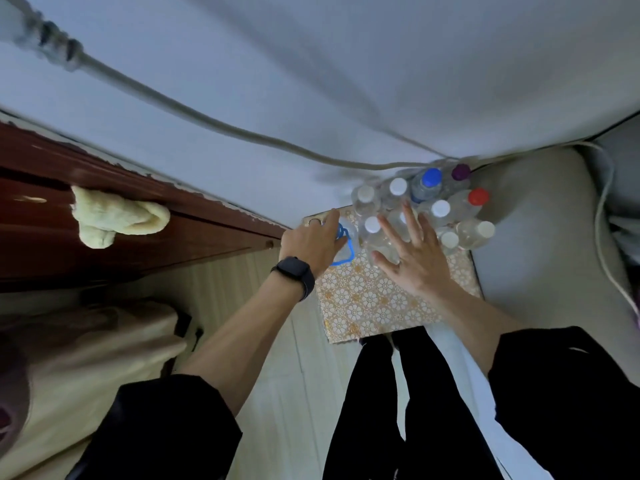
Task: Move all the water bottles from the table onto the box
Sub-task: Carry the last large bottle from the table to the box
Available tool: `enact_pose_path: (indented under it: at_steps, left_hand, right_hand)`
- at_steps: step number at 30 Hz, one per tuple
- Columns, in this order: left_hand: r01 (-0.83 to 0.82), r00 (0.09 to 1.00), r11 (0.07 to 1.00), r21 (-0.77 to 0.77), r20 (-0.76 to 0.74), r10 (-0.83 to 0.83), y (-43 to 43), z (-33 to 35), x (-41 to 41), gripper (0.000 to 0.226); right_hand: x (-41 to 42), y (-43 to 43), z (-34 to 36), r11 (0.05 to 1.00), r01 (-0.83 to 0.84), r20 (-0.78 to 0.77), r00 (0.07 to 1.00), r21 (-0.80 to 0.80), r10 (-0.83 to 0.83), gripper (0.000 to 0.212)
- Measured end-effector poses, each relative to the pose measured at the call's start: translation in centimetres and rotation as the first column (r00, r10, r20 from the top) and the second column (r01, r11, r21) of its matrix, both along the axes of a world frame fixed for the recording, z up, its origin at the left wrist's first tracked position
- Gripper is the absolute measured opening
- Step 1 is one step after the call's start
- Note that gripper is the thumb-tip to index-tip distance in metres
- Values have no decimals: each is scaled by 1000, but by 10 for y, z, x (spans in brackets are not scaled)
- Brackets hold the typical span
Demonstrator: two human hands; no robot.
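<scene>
Many bottles [440, 209], left hand [311, 242] gripping blue-handled bottle [348, 251], right hand [415, 258] splayed

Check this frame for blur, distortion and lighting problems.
Head view: heavy wide-angle bending at the edges; the cable and wall are motion-smeared; light is dim and bluish, without glare; the water bottles, the right hand and the left hand gripping the blue-looped bottle are slightly soft but readable.

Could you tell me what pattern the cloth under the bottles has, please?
White flower outlines on a golden-tan cloth, clearest in the head view.
</scene>
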State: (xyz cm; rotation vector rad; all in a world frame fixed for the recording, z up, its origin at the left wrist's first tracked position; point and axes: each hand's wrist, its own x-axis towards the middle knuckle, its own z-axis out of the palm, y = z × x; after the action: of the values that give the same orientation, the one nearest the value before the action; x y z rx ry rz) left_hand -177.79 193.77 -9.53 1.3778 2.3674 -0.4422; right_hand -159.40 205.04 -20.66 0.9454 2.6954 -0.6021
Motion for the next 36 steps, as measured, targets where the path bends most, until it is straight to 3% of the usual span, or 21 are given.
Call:
enact_pose_path:
  at_steps: [13, 24, 30, 33, 36]
  left_hand:
    - [-264, 964, 953, 145, 64, 258, 37, -9, -16, 47]
    - [-227, 974, 966, 121, 17, 227, 30, -10, -17, 48]
    - [-347, 929, 916, 199, 206, 307, 16, -9, -18, 44]
    - [-473, 857, 855, 212, 336, 391, 2, -2, -11, 57]
    - [-537, 818, 815, 220, 374, 438, -19, 11, 10, 66]
  right_hand:
    - [1, 1, 0, 1000, -5, -23, 1000, -5, 5, 80]
    - [0, 0, 13, 998, 11, 34, 999, -66, -8, 82]
    - [-7, -2, 33, 998, -25, 172, 985, -53, 34, 77]
    - [-4, -1, 57, 998, -38, 209, 977, -58, 50, 73]
    - [4, -6, 88, 997, -49, 176, 983, -66, 60, 66]
